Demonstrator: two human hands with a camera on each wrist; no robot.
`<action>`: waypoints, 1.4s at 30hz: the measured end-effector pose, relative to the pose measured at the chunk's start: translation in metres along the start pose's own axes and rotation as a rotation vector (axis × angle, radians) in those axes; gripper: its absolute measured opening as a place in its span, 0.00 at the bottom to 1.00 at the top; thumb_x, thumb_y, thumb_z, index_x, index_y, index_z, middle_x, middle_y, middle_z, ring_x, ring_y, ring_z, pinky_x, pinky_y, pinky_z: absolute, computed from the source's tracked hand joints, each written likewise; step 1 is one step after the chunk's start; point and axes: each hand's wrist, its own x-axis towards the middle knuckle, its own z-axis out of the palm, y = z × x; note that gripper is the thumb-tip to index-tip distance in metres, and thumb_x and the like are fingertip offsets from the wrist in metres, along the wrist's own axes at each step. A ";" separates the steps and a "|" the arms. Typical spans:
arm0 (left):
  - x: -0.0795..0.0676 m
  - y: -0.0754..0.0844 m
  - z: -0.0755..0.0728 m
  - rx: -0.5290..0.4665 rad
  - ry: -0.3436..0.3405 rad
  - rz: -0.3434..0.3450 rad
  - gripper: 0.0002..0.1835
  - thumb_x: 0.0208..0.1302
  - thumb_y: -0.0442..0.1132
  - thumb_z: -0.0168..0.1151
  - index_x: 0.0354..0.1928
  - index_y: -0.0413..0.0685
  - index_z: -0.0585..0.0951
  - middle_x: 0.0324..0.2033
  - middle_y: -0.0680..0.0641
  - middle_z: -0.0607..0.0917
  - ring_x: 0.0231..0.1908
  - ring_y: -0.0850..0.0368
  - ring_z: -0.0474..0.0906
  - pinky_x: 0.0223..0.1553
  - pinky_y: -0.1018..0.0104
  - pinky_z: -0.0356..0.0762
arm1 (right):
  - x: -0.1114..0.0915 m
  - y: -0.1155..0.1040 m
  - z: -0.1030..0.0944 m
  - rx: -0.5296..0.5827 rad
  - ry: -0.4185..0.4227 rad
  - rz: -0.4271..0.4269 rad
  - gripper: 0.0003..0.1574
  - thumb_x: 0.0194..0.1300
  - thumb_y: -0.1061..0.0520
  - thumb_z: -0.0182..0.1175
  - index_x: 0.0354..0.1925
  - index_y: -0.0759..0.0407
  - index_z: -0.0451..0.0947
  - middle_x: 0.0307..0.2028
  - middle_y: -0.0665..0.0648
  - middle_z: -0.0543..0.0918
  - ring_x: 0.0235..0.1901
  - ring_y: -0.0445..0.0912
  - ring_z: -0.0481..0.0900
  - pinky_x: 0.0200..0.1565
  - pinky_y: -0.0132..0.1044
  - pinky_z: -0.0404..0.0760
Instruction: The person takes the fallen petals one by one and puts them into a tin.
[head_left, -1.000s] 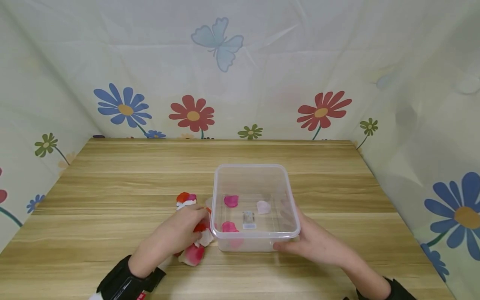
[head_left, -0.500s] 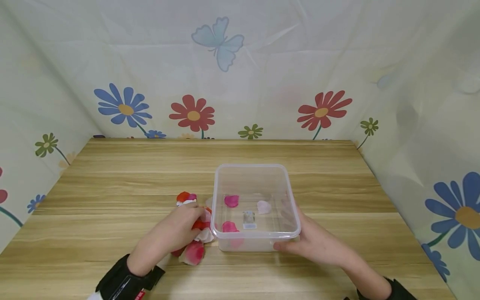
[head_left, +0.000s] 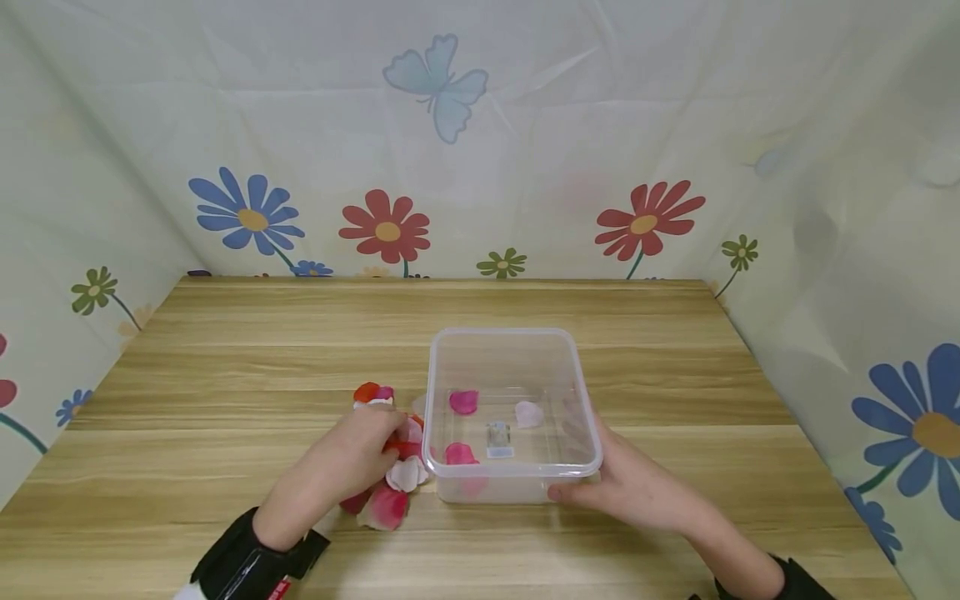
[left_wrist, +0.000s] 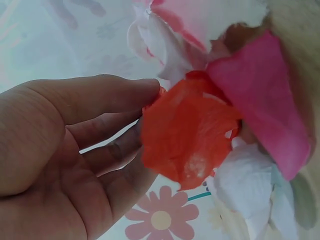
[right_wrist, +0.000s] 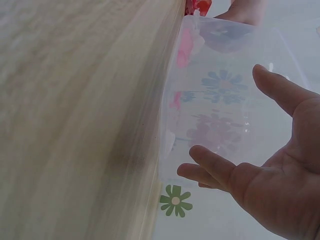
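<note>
A loose heap of red, pink and white artificial flower petals (head_left: 407, 473) lies left of a clear plastic box (head_left: 517, 490). My left hand (head_left: 352, 454) is over the heap; in the left wrist view its thumb and fingers pinch an orange-red petal (left_wrist: 187, 137). Around that one are a magenta petal (left_wrist: 265, 100) and white petals (left_wrist: 245, 182). My right hand (head_left: 622, 479) rests against the box's right side, thumb on the front wall, fingers fairly straight and spread in the right wrist view. Inside the box are pink petals (head_left: 463, 402) and a pale petal (head_left: 528, 414).
The lidless box stands on a wood-grain table (head_left: 255, 358). A small rectangular mark (head_left: 498, 440) shows at the box bottom; what it is I cannot tell. A flower-printed cloth (head_left: 525, 167) encloses the back and sides.
My left hand has drawn back slightly to the left over the heap, uncovering more of the red and white petals. The right hand and box have stayed put.
</note>
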 end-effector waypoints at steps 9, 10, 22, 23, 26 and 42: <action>-0.001 -0.003 -0.010 -0.049 0.063 0.050 0.09 0.52 0.22 0.67 0.31 0.42 0.84 0.25 0.54 0.79 0.26 0.60 0.72 0.28 0.75 0.72 | 0.000 0.000 0.000 -0.010 0.002 0.007 0.78 0.51 0.53 0.77 0.77 0.35 0.28 0.68 0.51 0.62 0.62 0.52 0.70 0.59 0.44 0.67; -0.002 -0.003 -0.011 -0.049 0.070 0.048 0.09 0.52 0.22 0.68 0.31 0.43 0.84 0.25 0.55 0.79 0.26 0.60 0.72 0.29 0.75 0.72 | 0.000 0.000 0.000 -0.010 0.002 0.008 0.78 0.51 0.53 0.77 0.77 0.35 0.28 0.68 0.51 0.62 0.62 0.52 0.70 0.59 0.44 0.67; -0.006 0.009 -0.027 -0.088 0.205 0.029 0.10 0.52 0.25 0.73 0.34 0.45 0.85 0.30 0.54 0.81 0.29 0.60 0.75 0.33 0.76 0.76 | 0.000 0.000 0.000 -0.014 -0.001 0.013 0.77 0.52 0.53 0.77 0.77 0.35 0.29 0.68 0.51 0.63 0.62 0.52 0.70 0.60 0.45 0.66; -0.007 0.010 -0.028 -0.086 0.218 0.023 0.11 0.52 0.25 0.73 0.34 0.46 0.85 0.31 0.55 0.81 0.30 0.61 0.75 0.34 0.77 0.76 | 0.000 0.000 0.000 -0.017 -0.001 0.014 0.77 0.52 0.53 0.77 0.77 0.35 0.29 0.68 0.51 0.63 0.62 0.52 0.70 0.60 0.45 0.66; -0.008 0.014 -0.030 -0.094 0.262 0.025 0.12 0.52 0.28 0.75 0.36 0.49 0.85 0.32 0.56 0.82 0.30 0.62 0.77 0.34 0.78 0.76 | 0.000 0.000 0.000 -0.015 -0.003 0.014 0.77 0.52 0.52 0.77 0.77 0.35 0.30 0.68 0.51 0.63 0.62 0.52 0.70 0.60 0.44 0.66; -0.010 0.041 -0.042 -0.242 0.506 0.248 0.15 0.49 0.26 0.76 0.39 0.45 0.85 0.35 0.57 0.82 0.34 0.66 0.81 0.38 0.77 0.76 | 0.000 0.001 0.000 -0.011 -0.004 -0.026 0.74 0.53 0.54 0.76 0.77 0.39 0.33 0.65 0.51 0.67 0.60 0.54 0.72 0.59 0.45 0.68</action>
